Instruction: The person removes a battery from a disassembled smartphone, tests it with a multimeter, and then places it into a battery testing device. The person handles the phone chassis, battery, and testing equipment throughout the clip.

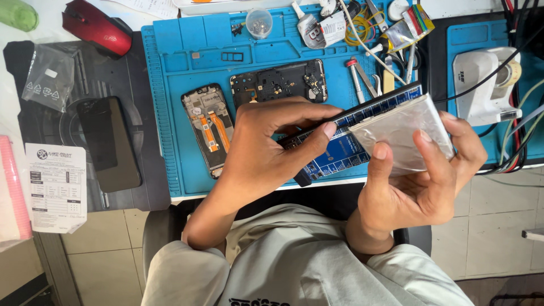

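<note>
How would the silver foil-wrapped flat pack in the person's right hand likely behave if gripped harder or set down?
The silver flat pack looks thin and slab-like, so it is probably light and would lie flat rather than roll. Its wrap shows creases and sheen, so it may be slippery and dent under pressure. The right hand pinches it by the edges, while the left hand holds a dark blue-printed board against it.

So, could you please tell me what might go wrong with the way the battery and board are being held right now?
1. The silver battery pack is pinched only at its edges by the right hand, beyond the table's edge; a slip could drop it to the floor.
2. The left hand presses the blue circuit board against the pack; hard pressure might dent it.
3. Both hang above the opened phone frame, which could be knocked.
</note>
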